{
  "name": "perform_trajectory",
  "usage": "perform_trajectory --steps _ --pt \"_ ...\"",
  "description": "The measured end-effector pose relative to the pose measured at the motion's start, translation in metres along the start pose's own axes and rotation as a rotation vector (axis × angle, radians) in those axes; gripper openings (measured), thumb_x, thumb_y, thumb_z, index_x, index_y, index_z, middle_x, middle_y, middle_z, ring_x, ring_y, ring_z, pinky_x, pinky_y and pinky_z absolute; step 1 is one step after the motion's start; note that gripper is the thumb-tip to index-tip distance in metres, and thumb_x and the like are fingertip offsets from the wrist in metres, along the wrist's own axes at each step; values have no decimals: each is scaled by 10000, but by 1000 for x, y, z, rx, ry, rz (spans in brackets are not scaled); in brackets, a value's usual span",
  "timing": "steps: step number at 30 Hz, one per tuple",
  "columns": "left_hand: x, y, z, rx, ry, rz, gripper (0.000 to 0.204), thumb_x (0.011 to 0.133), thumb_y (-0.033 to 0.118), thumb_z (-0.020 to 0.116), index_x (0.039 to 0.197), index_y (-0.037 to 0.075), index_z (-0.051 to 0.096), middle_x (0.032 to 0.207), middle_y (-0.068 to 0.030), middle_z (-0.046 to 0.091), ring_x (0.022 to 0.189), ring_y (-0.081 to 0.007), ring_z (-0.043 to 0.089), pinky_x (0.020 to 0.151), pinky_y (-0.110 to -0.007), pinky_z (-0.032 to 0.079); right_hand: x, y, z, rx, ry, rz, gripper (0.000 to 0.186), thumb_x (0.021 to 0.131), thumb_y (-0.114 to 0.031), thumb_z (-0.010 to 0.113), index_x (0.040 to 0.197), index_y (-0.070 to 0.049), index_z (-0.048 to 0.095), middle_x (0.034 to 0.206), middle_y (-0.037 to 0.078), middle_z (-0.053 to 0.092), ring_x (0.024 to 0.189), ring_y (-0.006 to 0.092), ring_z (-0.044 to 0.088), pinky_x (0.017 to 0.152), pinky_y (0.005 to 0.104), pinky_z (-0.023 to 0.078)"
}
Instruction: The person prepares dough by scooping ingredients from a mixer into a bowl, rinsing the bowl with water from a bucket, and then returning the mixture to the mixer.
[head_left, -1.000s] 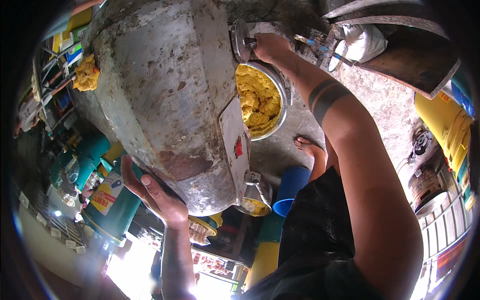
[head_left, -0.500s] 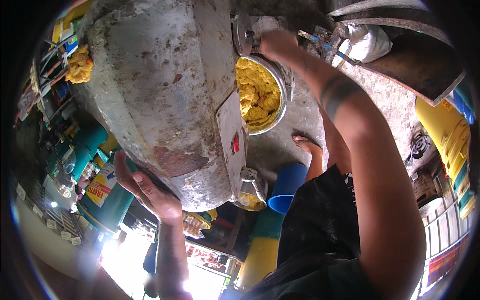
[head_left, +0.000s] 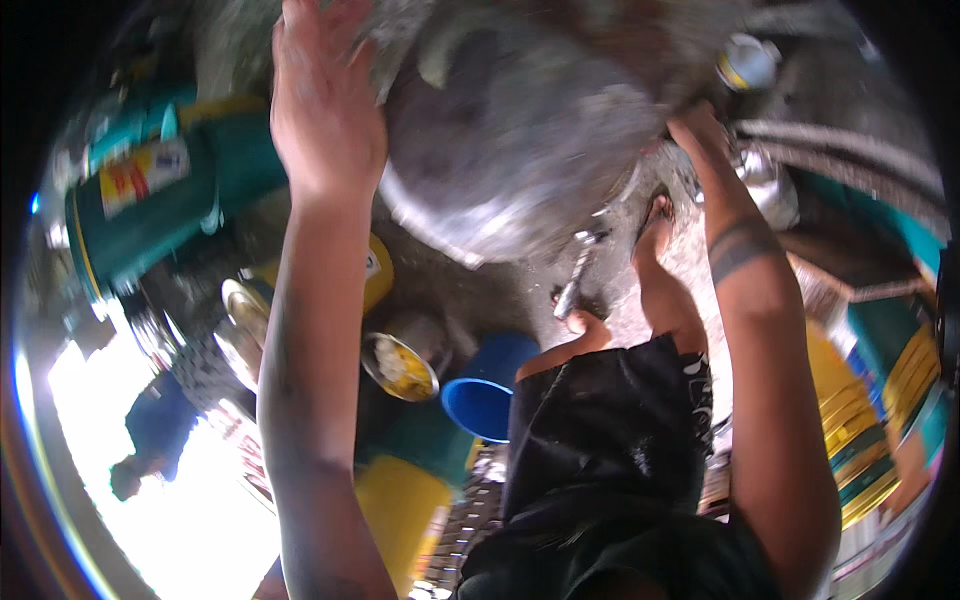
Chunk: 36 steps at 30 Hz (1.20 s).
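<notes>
A large grey, stained metal drum [head_left: 510, 140] fills the upper middle, smeared by motion. My left hand [head_left: 330, 110] is at its left side, fingers stretched out toward the top edge, holding nothing I can see. Whether its palm touches the drum, I cannot tell. On the far right side, my right hand [head_left: 698, 130] reaches to the drum's edge; its fingers are blurred and partly hidden. Below the drum, a metal bar like a handle [head_left: 572, 280] shows near my foot. The yellow dough-like mass is hidden now.
A blue bucket [head_left: 490, 395] stands beside a metal bowl [head_left: 402, 368] with yellow and white contents. Green bins [head_left: 150, 215] are at the left, stacked yellow buckets [head_left: 845, 420] at the right. A wooden board [head_left: 850, 270] and white sack [head_left: 768, 190] lie far right. Another person [head_left: 160, 425] is at lower left.
The view has swung, and the drum appears turned or tilted, covering the pan of yellow mass. My left hand has moved up along its left side; my right hand appears farther right.
</notes>
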<state>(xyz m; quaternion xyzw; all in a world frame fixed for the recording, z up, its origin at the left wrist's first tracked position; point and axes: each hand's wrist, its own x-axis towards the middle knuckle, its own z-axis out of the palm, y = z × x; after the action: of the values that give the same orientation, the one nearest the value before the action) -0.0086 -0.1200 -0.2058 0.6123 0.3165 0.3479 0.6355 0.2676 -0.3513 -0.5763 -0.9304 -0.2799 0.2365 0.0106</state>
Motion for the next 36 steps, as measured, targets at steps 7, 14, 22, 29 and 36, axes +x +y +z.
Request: perform_trajectory --steps 7,14,22,29,36 --pt "-147 -184 -153 404 514 -359 266 869 200 600 1081 64 687 1083 -68 696 1026 -225 635 904 -344 474 -187 -29 47 694 -139 -376 314 890 -181 678 1146 -10 616 1068 143 658 979 230 616 888 367 478" --pt "-213 -293 -138 862 165 -193 256 884 238 621 1100 122 691 1069 -107 703 1083 -321 634 945 -425 498 -261 -155 70 1033 -445 11 417 872 -230 715 1241 -64 616 1139 40 647 900 162 586 812 329 451" --pt "-118 -331 -124 1021 43 -29 340 915 351 574 1146 141 709 1166 -59 669 1180 -318 554 1002 -479 444 -212 -202 87 1368 -535 263 288 866 -229 661 1120 -100 617 1113 8 573 952 204 575 870 385 440" --pt "-67 -350 -126 1093 -55 73 407 909 412 521 1097 124 739 1138 -92 692 1209 -342 528 1016 -495 404 -191 -214 99 1467 -685 207 223 892 -227 574 1064 -85 579 1206 18 554 976 246 576 828 362 480" --pt "-76 -366 -118 1189 -97 45 341 941 339 439 1036 199 734 1129 -74 699 1184 -351 534 965 -542 382 -185 -209 103 1561 -745 72 197 774 -85 584 966 -95 542 1015 41 567 886 219 555 744 356 494"
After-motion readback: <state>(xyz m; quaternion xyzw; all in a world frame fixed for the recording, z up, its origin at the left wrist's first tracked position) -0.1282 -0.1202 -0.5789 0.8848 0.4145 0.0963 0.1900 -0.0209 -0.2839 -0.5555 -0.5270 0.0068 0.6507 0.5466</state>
